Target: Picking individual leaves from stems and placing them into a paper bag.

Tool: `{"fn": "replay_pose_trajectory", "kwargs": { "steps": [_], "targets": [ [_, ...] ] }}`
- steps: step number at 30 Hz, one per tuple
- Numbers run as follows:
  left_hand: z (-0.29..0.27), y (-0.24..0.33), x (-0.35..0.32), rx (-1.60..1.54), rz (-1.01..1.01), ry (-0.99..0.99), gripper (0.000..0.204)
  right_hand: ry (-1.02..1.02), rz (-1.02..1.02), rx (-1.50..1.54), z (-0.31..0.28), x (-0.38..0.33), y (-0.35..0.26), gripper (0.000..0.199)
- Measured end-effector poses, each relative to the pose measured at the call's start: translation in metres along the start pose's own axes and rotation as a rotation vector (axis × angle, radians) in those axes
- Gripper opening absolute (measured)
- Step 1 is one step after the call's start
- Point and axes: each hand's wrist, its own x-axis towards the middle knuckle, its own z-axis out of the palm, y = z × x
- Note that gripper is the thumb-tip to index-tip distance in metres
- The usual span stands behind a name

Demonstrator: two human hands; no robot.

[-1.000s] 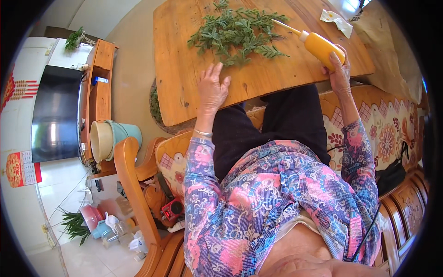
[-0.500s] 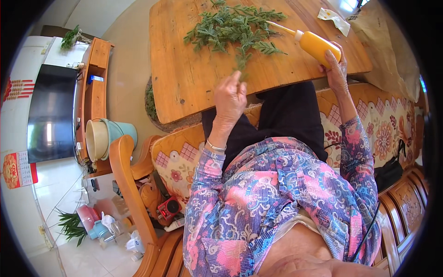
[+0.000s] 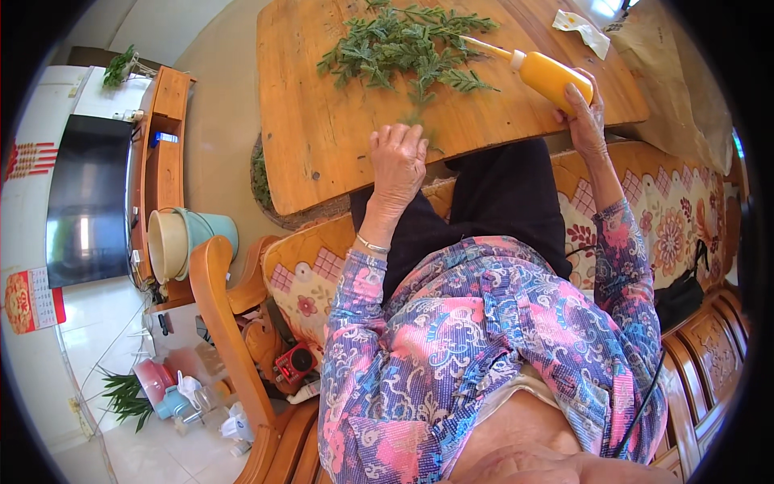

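My right hand (image 3: 586, 121) is wrapped round a yellow squeeze bottle (image 3: 551, 79) tilted with its long, pale nozzle pointing left, the tip at the edge of the greenery. On the wooden table lies a pile of green, fern-like artificial sprigs (image 3: 395, 55). At the near edge of the table my left hand (image 3: 398, 161) is closed, knuckles up, with its fingertips hidden. A green sprig (image 3: 421, 121), smeared by motion, runs from the pile toward those fingers and appears to be held in them.
A crumpled white tissue (image 3: 582, 32) lies at the far right of the wooden table (image 3: 322, 153), beside a large brown paper bag (image 3: 673, 81). My legs reach under the table's near edge. Buckets (image 3: 189, 242) stand left of the wooden armrest (image 3: 222, 323).
My left hand has turned over from a visible pinch to knuckles up and shifted slightly. The sprig near its fingers has moved. My right hand and the bottle keep nearly the same place.
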Motion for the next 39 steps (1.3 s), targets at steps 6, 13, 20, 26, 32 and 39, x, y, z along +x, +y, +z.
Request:
{"fn": "replay_pose_trajectory", "kwargs": {
  "steps": [6,13,20,26,32,39],
  "targets": [
    [0.012,-0.009,-0.001,-0.098,-0.094,0.108,0.033,-0.031,0.007,0.01,-0.001,-0.002,-0.002,0.045],
    [0.017,-0.012,0.0,-0.199,-0.168,0.219,0.044,-0.052,0.057,0.03,0.004,-0.031,-0.005,0.05],
    [0.014,-0.01,0.002,-0.126,-0.221,0.176,0.045,-0.124,0.046,-0.207,0.014,-0.062,-0.02,0.052],
    [0.016,-0.014,0.004,-0.124,-0.241,0.152,0.056,-0.236,-0.109,-0.417,0.025,-0.065,-0.029,0.052],
    [0.019,-0.015,0.004,-0.083,-0.249,0.124,0.063,-0.281,-0.198,-0.501,0.037,-0.063,-0.029,0.051],
    [0.02,-0.014,0.004,-0.042,-0.249,0.117,0.067,-0.31,-0.216,-0.586,0.051,-0.06,-0.032,0.05]
  ]
}}
